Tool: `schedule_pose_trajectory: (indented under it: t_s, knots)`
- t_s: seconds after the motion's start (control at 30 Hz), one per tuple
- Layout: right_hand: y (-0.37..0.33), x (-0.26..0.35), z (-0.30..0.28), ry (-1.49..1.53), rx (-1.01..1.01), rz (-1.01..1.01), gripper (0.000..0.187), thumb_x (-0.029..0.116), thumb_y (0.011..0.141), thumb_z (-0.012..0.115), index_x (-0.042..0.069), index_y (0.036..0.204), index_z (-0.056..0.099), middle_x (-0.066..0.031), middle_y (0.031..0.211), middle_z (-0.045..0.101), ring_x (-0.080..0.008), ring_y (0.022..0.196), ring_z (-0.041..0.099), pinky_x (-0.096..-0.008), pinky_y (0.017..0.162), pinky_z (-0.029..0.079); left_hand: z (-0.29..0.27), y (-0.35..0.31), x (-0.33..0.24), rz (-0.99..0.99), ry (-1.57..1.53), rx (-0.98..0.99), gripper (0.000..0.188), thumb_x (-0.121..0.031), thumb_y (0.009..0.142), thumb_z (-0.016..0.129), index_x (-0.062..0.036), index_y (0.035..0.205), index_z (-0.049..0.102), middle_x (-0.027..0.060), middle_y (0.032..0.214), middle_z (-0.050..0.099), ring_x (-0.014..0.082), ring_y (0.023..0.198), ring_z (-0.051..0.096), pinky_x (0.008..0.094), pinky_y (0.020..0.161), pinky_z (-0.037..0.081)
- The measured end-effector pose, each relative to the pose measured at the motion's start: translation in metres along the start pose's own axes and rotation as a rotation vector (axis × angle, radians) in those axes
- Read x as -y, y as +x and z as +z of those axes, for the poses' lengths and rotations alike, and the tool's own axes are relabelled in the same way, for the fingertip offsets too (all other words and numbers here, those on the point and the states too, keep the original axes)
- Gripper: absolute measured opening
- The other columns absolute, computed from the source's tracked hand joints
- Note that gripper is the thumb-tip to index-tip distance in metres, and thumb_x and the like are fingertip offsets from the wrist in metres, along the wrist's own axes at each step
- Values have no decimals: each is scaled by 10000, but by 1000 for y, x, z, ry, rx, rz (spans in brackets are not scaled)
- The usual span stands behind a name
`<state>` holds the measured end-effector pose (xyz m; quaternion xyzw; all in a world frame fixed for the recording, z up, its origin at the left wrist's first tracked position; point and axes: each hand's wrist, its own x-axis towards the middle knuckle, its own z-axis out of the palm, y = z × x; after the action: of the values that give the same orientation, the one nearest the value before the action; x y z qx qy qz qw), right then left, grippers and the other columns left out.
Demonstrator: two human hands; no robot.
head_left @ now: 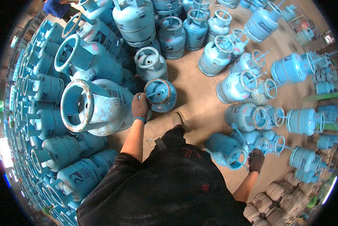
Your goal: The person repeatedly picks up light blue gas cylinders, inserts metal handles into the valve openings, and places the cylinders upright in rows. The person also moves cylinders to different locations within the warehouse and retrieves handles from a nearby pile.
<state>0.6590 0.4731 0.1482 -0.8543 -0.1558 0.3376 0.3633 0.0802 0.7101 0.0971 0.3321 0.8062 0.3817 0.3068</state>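
- Our left hand (140,106) grips a thin blue stick (152,94) that pokes into the small tank (166,107) before us.
- Our right hand (256,161) is near another tank (221,147); we can't tell its grip.

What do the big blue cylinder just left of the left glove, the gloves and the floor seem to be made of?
Big blue cylinder: probably steel with worn light-blue paint; rust-brown patches on its collar suggest metal.
Gloves: likely knitted fabric, dark brown, matt and soft-looking; fibre unclear.
Floor: perhaps concrete, since it looks hard, flat and dull brown.
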Motion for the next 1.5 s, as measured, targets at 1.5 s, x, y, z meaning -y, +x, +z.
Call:
schedule_pose_trajectory:
  t_s: [1.5]
  knots:
    - [87,407,687,-885,881,-2015,161,124,913,596,83,1033,694,-168,1060,688,-386,884,708,-510,726,568,117,31,4,-353,-1162,-423,253,-253,1004,686,-58,1145,609,68,1002,613,189,893,608,341,718,567]
